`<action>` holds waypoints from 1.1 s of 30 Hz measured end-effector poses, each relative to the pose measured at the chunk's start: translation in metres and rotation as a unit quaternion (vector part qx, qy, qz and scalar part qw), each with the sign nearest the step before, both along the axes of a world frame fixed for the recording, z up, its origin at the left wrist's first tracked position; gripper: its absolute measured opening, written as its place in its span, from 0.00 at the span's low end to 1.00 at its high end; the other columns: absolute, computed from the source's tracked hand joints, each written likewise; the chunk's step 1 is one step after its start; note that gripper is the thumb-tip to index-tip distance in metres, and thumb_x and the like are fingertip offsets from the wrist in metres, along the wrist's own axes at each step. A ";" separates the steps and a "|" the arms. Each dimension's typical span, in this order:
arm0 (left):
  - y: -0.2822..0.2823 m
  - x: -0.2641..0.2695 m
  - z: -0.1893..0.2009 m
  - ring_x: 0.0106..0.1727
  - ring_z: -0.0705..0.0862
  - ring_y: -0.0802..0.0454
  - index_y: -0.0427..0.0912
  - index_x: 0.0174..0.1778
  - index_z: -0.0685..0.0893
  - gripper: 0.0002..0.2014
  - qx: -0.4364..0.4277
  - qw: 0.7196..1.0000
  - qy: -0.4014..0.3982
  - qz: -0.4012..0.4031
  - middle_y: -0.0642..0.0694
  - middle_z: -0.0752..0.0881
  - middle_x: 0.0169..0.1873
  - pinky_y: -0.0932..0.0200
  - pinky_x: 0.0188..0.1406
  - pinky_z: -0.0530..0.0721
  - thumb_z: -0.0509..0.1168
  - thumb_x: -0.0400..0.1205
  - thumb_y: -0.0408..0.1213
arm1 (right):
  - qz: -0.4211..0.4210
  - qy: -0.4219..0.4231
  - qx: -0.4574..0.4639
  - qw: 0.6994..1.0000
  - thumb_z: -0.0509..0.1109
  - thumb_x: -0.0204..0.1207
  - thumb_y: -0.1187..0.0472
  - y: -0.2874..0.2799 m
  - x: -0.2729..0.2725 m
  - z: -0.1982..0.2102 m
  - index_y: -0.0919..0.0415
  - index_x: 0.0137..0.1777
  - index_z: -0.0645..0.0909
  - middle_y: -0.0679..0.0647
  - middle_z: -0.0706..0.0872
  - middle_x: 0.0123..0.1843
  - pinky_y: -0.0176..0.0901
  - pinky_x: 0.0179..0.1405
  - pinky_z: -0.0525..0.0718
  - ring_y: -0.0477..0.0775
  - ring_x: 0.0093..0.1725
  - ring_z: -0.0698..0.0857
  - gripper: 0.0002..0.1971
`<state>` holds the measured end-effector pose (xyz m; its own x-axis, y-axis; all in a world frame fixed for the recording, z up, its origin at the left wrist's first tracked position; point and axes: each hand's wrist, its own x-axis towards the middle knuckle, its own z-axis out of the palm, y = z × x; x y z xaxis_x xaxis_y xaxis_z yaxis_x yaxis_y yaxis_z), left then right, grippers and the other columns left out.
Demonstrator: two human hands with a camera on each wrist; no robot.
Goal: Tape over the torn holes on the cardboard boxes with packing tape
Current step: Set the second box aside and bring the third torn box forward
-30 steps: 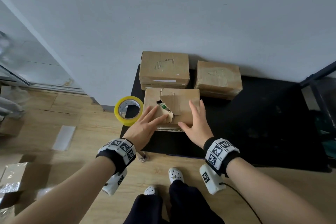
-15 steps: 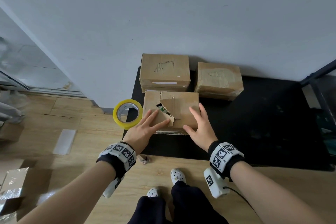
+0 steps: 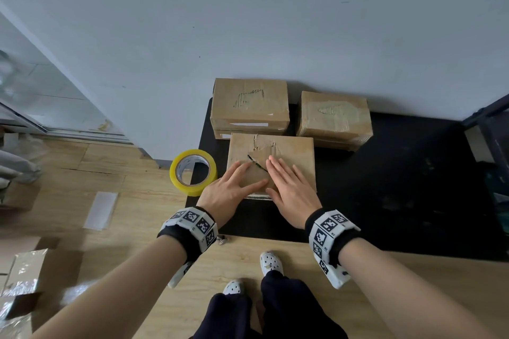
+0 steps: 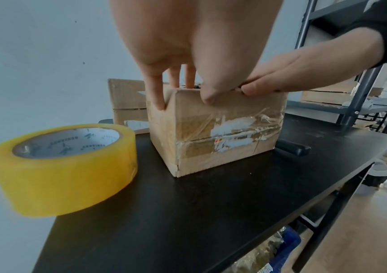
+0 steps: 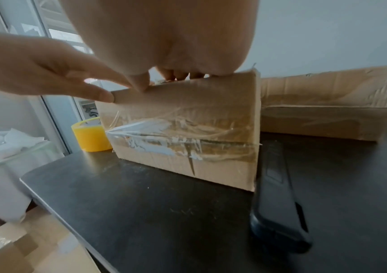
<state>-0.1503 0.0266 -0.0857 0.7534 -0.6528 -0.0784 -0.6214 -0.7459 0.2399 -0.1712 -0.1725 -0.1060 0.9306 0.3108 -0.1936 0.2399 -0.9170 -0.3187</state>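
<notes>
A torn cardboard box (image 3: pixel 297 154) stands nearest me on the black table (image 3: pixel 399 187). Its front face (image 4: pixel 223 133) (image 5: pixel 188 133) carries old clear tape. My left hand (image 3: pixel 232 190) lies flat on the box top at the left, fingers straight, thumb on the front edge. My right hand (image 3: pixel 289 187) presses flat on the top beside it, over the torn flap. Only a thin dark slit of the tear (image 3: pixel 254 162) shows between the hands. A yellow roll of packing tape (image 3: pixel 192 172) (image 4: pixel 61 166) (image 5: pixel 89 135) lies at the table's left corner, untouched.
Two more cardboard boxes (image 3: pixel 249 107) (image 3: pixel 334 118) stand behind against the white wall, both with taped-over patches. A dark flat bar (image 5: pixel 279 194) lies to the right of the near box. A metal shelf frame (image 4: pixel 360 64) stands at the far right. Loose cardboard (image 3: pixel 22 283) lies on the wooden floor.
The raised torn flap has been pushed down flat. My right hand moved left onto the flap, and both hands now lie side by side on the box top.
</notes>
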 end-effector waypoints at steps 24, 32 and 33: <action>-0.013 0.015 -0.031 0.82 0.38 0.54 0.50 0.82 0.37 0.33 0.124 0.991 0.001 0.056 0.51 0.45 0.83 0.35 0.79 0.53 0.39 0.82 0.57 | -0.113 0.057 0.152 0.980 0.53 0.85 0.46 -0.061 0.008 0.000 0.54 0.85 0.38 0.51 0.35 0.86 0.43 0.81 0.54 0.50 0.85 0.45 0.36; -0.024 0.022 -0.032 0.80 0.29 0.51 0.61 0.75 0.23 0.33 0.115 0.992 0.037 0.031 0.56 0.31 0.80 0.39 0.78 0.42 0.38 0.82 0.56 | -0.107 0.023 0.114 0.987 0.52 0.87 0.51 -0.063 0.007 -0.002 0.56 0.85 0.44 0.55 0.37 0.86 0.46 0.82 0.52 0.54 0.85 0.43 0.31; -0.024 0.023 -0.032 0.80 0.29 0.53 0.62 0.74 0.22 0.32 0.105 0.993 0.045 0.035 0.58 0.31 0.80 0.40 0.78 0.41 0.37 0.81 0.58 | -0.071 -0.025 0.068 0.995 0.51 0.87 0.52 -0.061 0.007 -0.003 0.58 0.85 0.49 0.57 0.40 0.86 0.50 0.83 0.51 0.55 0.85 0.43 0.29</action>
<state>-0.1276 0.0027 -0.1173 0.7800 -0.5613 -0.2767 -0.5495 -0.8259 0.1263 -0.1641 -0.2339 -0.1090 0.9744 0.1958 -0.1110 0.1299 -0.8921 -0.4329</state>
